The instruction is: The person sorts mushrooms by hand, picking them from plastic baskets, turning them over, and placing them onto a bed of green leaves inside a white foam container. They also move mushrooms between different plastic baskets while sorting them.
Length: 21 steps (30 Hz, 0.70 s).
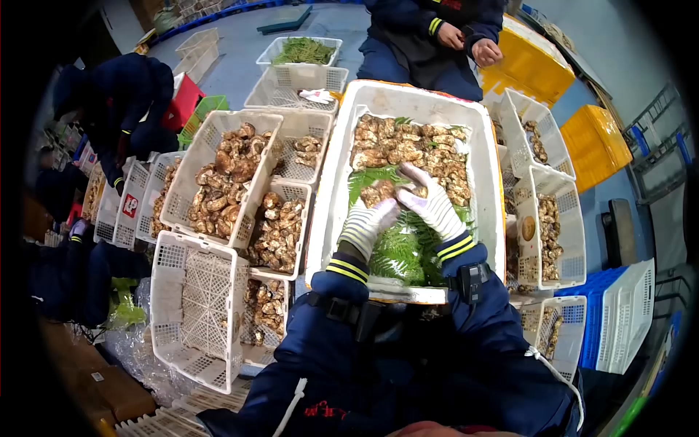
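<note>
A white foam box (331,146) stands before me, lined with green fern leaves (399,251). Rows of brown-and-white mushrooms (408,149) fill its far part. Both hands, in striped gloves, are over the ferns just short of these rows. My left hand (370,224) is closed around a mushroom (377,192). Close beside it, my right hand (432,207) has its fingers curled over another mushroom (420,191), partly hidden by the glove. The hands nearly touch at the thumbs.
Plastic crates of mushrooms flank the box: a large crate (169,207) on the left, another crate (582,247) on the right. An emptied-looking crate (196,306) leans near left. A fern crate (338,47) stands behind. One person (408,44) sits opposite; others work at left.
</note>
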Tool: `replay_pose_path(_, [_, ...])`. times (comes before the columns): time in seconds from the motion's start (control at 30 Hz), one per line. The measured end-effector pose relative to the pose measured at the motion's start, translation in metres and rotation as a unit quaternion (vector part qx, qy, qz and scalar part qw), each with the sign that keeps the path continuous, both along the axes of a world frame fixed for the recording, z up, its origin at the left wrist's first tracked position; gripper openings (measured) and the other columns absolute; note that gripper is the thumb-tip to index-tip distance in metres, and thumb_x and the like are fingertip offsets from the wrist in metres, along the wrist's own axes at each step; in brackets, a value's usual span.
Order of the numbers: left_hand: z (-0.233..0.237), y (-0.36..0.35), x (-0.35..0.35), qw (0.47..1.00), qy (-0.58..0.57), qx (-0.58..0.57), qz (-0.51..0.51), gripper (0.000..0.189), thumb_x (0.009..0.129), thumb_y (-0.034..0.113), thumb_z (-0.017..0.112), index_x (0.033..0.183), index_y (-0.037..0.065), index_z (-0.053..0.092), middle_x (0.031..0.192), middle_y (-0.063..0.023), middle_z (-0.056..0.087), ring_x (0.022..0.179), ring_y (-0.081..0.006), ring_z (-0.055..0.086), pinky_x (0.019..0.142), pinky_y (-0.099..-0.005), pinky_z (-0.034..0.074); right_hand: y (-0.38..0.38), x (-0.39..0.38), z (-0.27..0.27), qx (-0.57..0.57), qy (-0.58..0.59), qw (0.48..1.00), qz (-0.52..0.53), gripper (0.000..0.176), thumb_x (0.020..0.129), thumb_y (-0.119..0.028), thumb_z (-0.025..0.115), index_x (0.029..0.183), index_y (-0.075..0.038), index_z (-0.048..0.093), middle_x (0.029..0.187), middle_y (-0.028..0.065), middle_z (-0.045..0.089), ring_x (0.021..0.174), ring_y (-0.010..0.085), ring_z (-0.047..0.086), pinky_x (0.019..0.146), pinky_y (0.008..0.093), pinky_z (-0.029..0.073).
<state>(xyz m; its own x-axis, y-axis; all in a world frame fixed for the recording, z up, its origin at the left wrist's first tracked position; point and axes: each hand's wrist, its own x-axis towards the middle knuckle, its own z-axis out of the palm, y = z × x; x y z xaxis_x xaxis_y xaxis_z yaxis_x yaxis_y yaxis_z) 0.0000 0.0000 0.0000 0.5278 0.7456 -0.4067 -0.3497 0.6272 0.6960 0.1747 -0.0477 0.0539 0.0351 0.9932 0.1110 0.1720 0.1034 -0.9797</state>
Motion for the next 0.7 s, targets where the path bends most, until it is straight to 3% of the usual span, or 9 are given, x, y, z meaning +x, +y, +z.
replay_pose_path(0.13, [0.060,-0.028,0.012,0.989,0.097,0.108,0.012,0.060,0.084,0.017,0.075,0.134,0.000,0.046,0.115,-0.0161,0.063,0.102,-0.0259,0.063,0.092,-0.0373,0.053,-0.006,0.020,0.009,-0.003,-0.119,0.992,0.051,0.069,0.086,-0.030,0.076,0.143,-0.002,0.047,0.137,0.0165,0.057,0.127,0.0232,0.054,0.107,0.0343,0.041])
replay_pose_path(0.17, [0.055,-0.026,0.006,0.926,0.267,0.264,-0.025,0.056,0.085,0.021,0.074,0.131,-0.001,0.050,0.113,-0.0157,0.065,0.103,-0.0238,0.063,0.093,-0.0353,0.052,-0.004,0.014,0.007,0.006,-0.130,0.989,0.066,0.070,0.086,-0.031,0.076,0.143,-0.003,0.047,0.137,0.0164,0.058,0.127,0.0233,0.054,0.106,0.0346,0.042])
replay_pose_path(0.3, [-0.007,-0.009,0.013,0.920,0.210,0.318,-0.093,0.075,0.082,0.029,0.079,0.139,-0.004,0.043,0.122,-0.0169,0.063,0.107,-0.0256,0.062,0.091,-0.0341,0.052,-0.010,0.011,0.010,0.014,-0.171,0.978,0.116,0.059,0.091,-0.018,0.069,0.140,0.003,0.047,0.132,0.0173,0.059,0.121,0.0216,0.056,0.102,0.0336,0.044])
replay_pose_path(0.33, [0.046,-0.020,0.000,0.798,0.414,0.408,-0.159,0.072,0.083,0.035,0.075,0.138,-0.003,0.046,0.127,-0.0203,0.061,0.116,-0.0288,0.059,0.100,-0.0374,0.047,-0.013,0.004,0.017,-0.065,-0.114,0.985,0.109,0.055,0.091,-0.014,0.067,0.139,0.004,0.048,0.130,0.0159,0.059,0.117,0.0196,0.058,0.100,0.0320,0.046])
replay_pose_path(0.37, [-0.017,-0.014,0.017,0.796,0.443,0.412,-0.029,0.072,0.083,0.039,0.073,0.137,-0.001,0.048,0.129,-0.0240,0.059,0.121,-0.0331,0.056,0.103,-0.0411,0.043,-0.006,0.008,0.006,-0.041,-0.145,0.982,0.112,0.052,0.092,-0.012,0.065,0.139,0.004,0.049,0.127,0.0143,0.061,0.114,0.0179,0.059,0.097,0.0305,0.047])
replay_pose_path(0.4, [0.017,-0.018,0.000,0.909,0.242,0.334,-0.057,0.077,0.080,0.042,0.074,0.137,-0.002,0.048,0.132,-0.0262,0.056,0.123,-0.0366,0.054,0.104,-0.0408,0.043,-0.001,0.005,-0.007,-0.038,-0.067,0.990,0.122,0.051,0.090,-0.011,0.067,0.136,0.004,0.051,0.125,0.0143,0.062,0.113,0.0182,0.058,0.099,0.0313,0.046])
replay_pose_path(0.5, [0.007,-0.015,0.008,0.871,0.371,0.320,-0.039,0.077,0.076,0.030,0.078,0.138,-0.002,0.046,0.114,-0.0234,0.065,0.107,-0.0318,0.063,0.092,-0.0383,0.051,-0.002,0.005,-0.009,0.008,-0.159,0.985,0.069,0.047,0.088,-0.009,0.069,0.131,0.005,0.056,0.123,0.0137,0.064,0.112,0.0195,0.059,0.101,0.0317,0.044])
replay_pose_path(0.6, [-0.045,0.002,0.033,0.962,0.128,0.238,0.023,0.059,0.082,0.020,0.077,0.131,0.002,0.051,0.101,-0.0111,0.066,0.085,-0.0154,0.060,0.079,-0.0284,0.053,0.005,0.018,-0.025,-0.008,-0.135,0.991,0.021,0.046,0.088,-0.011,0.069,0.130,0.003,0.059,0.124,0.0135,0.064,0.113,0.0205,0.059,0.103,0.0329,0.043])
replay_pose_path(0.7, [0.000,-0.012,0.016,0.997,0.024,0.050,0.056,0.055,0.086,0.013,0.076,0.132,0.003,0.046,0.109,-0.0129,0.065,0.095,-0.0223,0.066,0.081,-0.0387,0.057,0.008,0.020,-0.033,-0.035,-0.033,0.999,-0.012,0.048,0.092,-0.020,0.068,0.133,0.002,0.057,0.125,0.0124,0.063,0.110,0.0191,0.059,0.100,0.0317,0.044])
